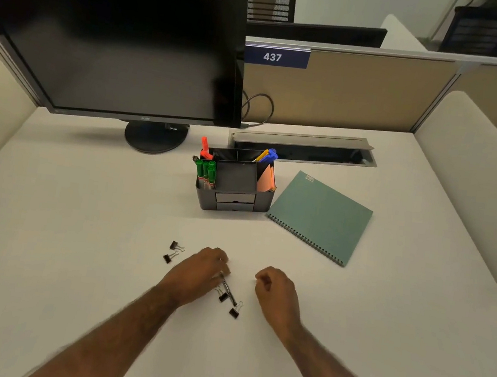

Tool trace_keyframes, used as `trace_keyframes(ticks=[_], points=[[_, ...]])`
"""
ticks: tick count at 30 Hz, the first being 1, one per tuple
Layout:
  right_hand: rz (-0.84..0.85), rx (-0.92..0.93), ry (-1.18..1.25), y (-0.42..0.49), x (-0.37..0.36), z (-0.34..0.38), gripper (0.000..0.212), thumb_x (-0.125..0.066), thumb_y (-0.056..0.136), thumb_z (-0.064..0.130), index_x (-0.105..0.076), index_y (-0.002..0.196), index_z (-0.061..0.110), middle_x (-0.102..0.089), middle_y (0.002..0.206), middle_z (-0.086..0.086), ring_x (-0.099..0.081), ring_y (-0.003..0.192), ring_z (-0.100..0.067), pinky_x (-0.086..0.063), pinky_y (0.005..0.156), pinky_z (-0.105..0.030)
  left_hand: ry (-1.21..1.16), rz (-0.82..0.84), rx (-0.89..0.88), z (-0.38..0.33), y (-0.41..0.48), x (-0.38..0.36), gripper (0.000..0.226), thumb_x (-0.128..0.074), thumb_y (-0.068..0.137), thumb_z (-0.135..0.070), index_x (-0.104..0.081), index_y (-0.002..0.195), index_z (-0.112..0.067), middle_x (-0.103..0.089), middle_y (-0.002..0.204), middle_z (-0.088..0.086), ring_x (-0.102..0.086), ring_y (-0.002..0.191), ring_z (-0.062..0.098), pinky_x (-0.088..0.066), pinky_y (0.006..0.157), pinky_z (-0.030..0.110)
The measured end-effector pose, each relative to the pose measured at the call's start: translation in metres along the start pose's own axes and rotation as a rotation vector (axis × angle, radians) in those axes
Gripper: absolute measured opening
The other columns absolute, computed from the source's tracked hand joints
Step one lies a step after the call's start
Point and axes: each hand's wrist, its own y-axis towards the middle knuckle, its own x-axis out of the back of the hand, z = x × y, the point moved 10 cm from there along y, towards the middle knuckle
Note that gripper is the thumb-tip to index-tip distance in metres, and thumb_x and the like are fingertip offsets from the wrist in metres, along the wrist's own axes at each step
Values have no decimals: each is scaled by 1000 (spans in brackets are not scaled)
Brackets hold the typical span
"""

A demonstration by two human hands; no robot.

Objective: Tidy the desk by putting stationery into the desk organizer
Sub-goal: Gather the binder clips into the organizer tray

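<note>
Black plastic desk organizer (233, 200), at the centre of the frame, is already holding green markers (206, 171), an orange highlighter (204, 146), blue and yellow pens (266, 155) and orange notes (266, 178), so most of the tidying is looking done. Lying loose below centre are a black pen (229, 292) and four binder clips (234, 312). The left hand (201, 272) is curling its fingers round the pen's upper end. The right hand (278, 290) is resting nearby, loosely curled and holding nothing.
</note>
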Motion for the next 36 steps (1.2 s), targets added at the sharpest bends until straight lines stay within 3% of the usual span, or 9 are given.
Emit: trace_keyframes(ticks=[4,9,14,17,19,22,29,33,36], points=[[-9,-29,-14,1,-1,-1,13,-58,88,17,-67,95,22,-66,93,11,-61,83,-6,-52,76,-25,110,-5,-41,-6,3,7,15,-53,94,-25,-68,93,-24,-58,105,-8,-55,93,14,-49,81,32],[-6,-22,-54,2,-1,-3,14,-54,88,17,-66,92,23,-64,90,13,-59,81,-5,-48,73,-21,-8,12,75,-1,13,40,8,-51,98,-28,-59,96,-27,-63,94,-10,-56,85,11,-50,75,32],[-20,62,-148,-3,-6,0,15,-49,87,18,-63,90,24,-61,90,12,-56,83,-7,-47,73,-23,-374,-376,200,3,37,156,6,-66,93,-21,-68,98,-21,-66,85,-9,-62,76,4,-45,65,13],[-35,86,-178,-3,-7,2,14,-49,87,20,-62,89,25,-59,88,12,-55,83,-7,-46,72,-23,-450,-540,196,-3,58,211,7,-67,93,-19,-70,99,-18,-67,84,-5,-62,74,6,-45,61,11],[-45,98,-179,-3,-6,2,12,-50,87,21,-61,88,25,-58,87,13,-54,81,-7,-46,70,-24,-415,-576,200,-6,81,231,11,-67,93,-22,-71,101,-17,-68,88,-5,-64,80,8,-50,69,15],[-43,109,-179,-3,-6,2,11,-50,87,22,-60,88,25,-57,86,13,-54,82,-7,-47,71,-24,-334,-517,214,-16,120,234,14,-66,94,-23,-71,103,-15,-70,94,-2,-64,86,10,-52,78,25],[-51,134,-149,-3,-4,0,12,-49,86,21,-60,88,24,-57,87,13,-52,81,-6,-42,70,-20,-63,-206,272,-25,183,181,10,-64,94,-21,-69,98,-13,-69,96,8,-62,88,21,-48,77,31],[-57,143,-141,-3,-4,-1,13,-49,87,21,-61,90,23,-59,89,12,-54,84,-7,-43,71,-20,-82,-235,286,-16,192,171,20,-63,94,-17,-67,114,-16,-69,104,7,-62,93,21,-52,87,36],[-75,145,-131,-3,-5,-2,13,-50,86,20,-62,90,23,-59,88,12,-54,82,-7,-42,69,-20,-198,-325,280,-11,183,170,32,-56,97,-12,-60,128,-18,-67,109,4,-62,93,18,-52,83,31]])
